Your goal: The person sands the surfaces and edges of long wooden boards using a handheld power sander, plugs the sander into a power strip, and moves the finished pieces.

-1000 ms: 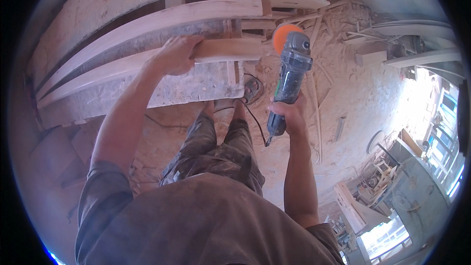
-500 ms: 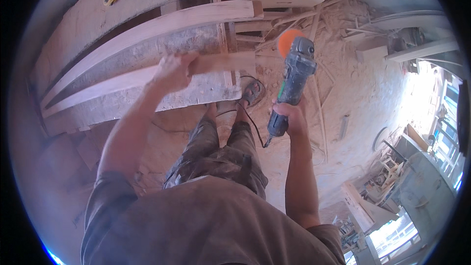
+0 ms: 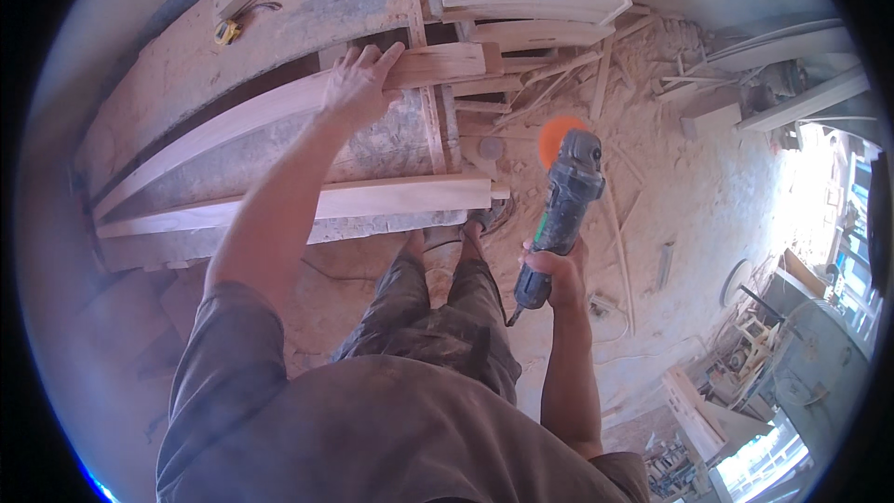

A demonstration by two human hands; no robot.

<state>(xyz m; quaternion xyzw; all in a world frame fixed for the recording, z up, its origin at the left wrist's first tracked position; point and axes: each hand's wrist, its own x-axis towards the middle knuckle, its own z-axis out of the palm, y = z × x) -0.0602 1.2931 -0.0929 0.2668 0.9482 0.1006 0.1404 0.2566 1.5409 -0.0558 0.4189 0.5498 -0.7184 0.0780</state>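
Left hand fingers: the fingers [image 3: 377, 61] are spread and curled over the top edge of a curved wooden board, which is gripped near its right end.
Left hand: the left hand [image 3: 357, 84] is laid on the upper curved board [image 3: 270, 110], with the arm stretched forward from the lower left.
Right hand fingers: the fingers [image 3: 540, 265] are wrapped tightly around the rear handle of a power grinder.
Right hand: the right hand [image 3: 556, 272] is held low and to the right of the legs, well apart from the boards.
Grinder: the grinder [image 3: 562, 214] is pointed away from the body, with an orange disc [image 3: 562, 137] at its far end; the disc is seen blurred, above the sawdust floor [image 3: 708, 205].
Lower board: a second curved board [image 3: 307, 205] is laid nearer the body, across the workbench [image 3: 186, 74], untouched by either hand.
Workbench: a yellow tape measure [image 3: 226, 32] is seen at the far left of it.
Beyond: a wooden frame [image 3: 531, 5] and loose wood strips [image 3: 596, 74] are scattered on the floor.
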